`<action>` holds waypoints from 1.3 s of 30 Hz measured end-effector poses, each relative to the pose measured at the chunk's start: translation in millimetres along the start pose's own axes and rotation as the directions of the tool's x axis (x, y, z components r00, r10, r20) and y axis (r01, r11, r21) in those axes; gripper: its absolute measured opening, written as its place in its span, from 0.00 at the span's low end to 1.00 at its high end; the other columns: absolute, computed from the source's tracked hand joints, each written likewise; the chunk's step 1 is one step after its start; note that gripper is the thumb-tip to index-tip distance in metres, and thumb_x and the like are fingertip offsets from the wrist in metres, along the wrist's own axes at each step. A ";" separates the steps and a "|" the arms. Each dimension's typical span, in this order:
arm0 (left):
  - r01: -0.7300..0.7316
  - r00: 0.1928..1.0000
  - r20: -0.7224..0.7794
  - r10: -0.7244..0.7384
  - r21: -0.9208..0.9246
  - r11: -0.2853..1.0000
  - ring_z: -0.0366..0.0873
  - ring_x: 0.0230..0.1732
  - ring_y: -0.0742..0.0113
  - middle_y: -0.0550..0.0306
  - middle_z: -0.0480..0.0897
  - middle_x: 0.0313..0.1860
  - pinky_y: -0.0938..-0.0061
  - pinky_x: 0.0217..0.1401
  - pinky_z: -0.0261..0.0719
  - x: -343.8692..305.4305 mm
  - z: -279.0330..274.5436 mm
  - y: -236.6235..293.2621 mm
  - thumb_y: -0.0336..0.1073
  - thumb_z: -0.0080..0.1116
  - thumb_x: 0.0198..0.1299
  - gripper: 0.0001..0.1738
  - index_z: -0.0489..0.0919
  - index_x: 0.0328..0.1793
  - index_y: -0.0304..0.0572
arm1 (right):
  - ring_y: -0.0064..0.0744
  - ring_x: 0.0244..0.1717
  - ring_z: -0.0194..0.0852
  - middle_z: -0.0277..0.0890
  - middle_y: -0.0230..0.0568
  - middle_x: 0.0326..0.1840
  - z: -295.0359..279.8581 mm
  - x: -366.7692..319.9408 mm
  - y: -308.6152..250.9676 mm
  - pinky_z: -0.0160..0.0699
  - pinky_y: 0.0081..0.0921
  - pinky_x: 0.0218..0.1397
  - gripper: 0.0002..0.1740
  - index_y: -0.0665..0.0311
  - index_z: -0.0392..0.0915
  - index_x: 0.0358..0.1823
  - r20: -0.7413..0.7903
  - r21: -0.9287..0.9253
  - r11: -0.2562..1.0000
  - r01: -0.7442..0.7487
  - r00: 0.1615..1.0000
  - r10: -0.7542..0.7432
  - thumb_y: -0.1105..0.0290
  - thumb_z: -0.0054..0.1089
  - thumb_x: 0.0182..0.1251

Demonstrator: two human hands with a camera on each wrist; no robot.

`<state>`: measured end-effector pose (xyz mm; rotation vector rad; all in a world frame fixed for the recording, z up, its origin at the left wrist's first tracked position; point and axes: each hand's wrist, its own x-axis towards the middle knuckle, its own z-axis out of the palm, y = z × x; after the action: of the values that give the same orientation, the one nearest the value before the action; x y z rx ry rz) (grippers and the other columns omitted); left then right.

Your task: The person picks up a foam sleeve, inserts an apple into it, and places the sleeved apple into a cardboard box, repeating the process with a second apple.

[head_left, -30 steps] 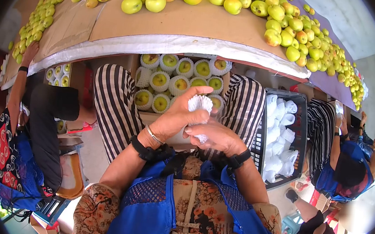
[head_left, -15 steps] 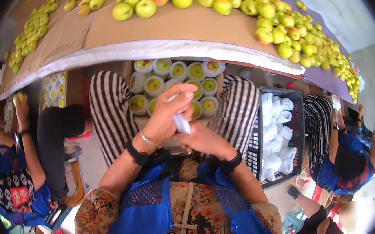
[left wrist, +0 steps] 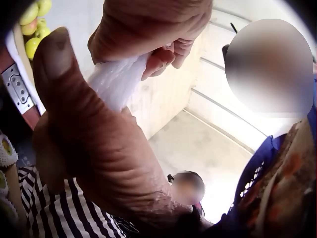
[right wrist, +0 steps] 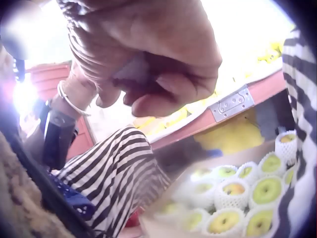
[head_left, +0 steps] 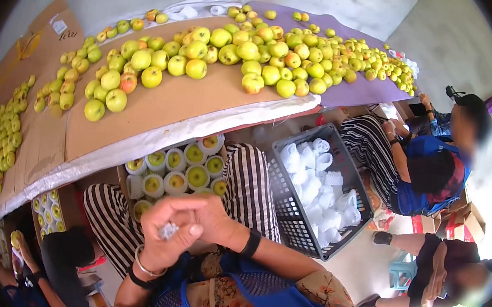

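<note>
Both hands are together above the lap. The left hand [head_left: 166, 240], with a bracelet at its wrist, curls thumb and fingers round a white foam net [head_left: 168, 231]; only a small tuft shows in the head view. Against it lies the right hand [head_left: 216, 219]. In the left wrist view the net [left wrist: 119, 84] stretches between the left hand [left wrist: 109, 144] and the right hand [left wrist: 153, 29], whose curled fingers grip its upper end. The right wrist view shows the right hand [right wrist: 143, 44] with bent fingers, the net mostly hidden.
A box of apples in foam nets [head_left: 176, 181] stands between the striped knees. Beside it is a black crate [head_left: 287, 214] of white foam nets [head_left: 311, 186]. Loose apples [head_left: 195, 68] cover the cardboard-topped table [head_left: 161, 107] ahead. Other people sit at both sides.
The head view has turned, bringing the crate nearer the middle and showing more table. The net, spread open above the left hand at first, is now mostly hidden between the hands.
</note>
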<state>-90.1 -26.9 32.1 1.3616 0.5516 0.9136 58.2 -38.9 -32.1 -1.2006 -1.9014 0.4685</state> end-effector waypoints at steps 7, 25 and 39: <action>-0.373 0.922 0.230 0.313 0.304 0.876 0.80 0.27 0.66 0.54 0.85 0.31 0.75 0.33 0.76 5.5 27.5 32.3 0.33 0.61 0.67 0.13 0.85 0.53 0.33 | 0.45 0.21 0.73 0.71 0.41 0.18 7.1 22.4 14.9 0.69 0.39 0.23 0.15 0.58 0.78 0.19 -0.200 -0.176 0.978 0.114 0.968 -0.149 0.59 0.67 0.58; -0.512 0.859 0.195 0.474 0.374 0.773 0.73 0.17 0.68 0.60 0.77 0.19 0.74 0.23 0.65 34.0 47.7 22.2 0.25 0.71 0.52 0.17 0.87 0.50 0.37 | 0.55 0.20 0.73 0.71 0.49 0.16 -2.7 69.0 23.5 0.67 0.45 0.23 0.23 0.62 0.71 0.17 -0.149 -0.049 0.987 0.150 0.977 -0.156 0.62 0.56 0.72; -0.426 0.901 0.143 0.409 0.463 0.777 0.80 0.23 0.56 0.51 0.82 0.23 0.66 0.27 0.76 60.1 19.5 8.2 0.32 0.66 0.61 0.10 0.88 0.49 0.42 | 0.56 0.23 0.71 0.73 0.48 0.18 2.8 94.8 45.7 0.66 0.46 0.30 0.24 0.63 0.72 0.19 0.071 -0.105 0.994 0.037 0.997 -0.030 0.58 0.53 0.75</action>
<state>-42.9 10.2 53.3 2.0131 0.4737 1.1554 62.1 65.9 -22.6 -1.2325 -2.0248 0.4002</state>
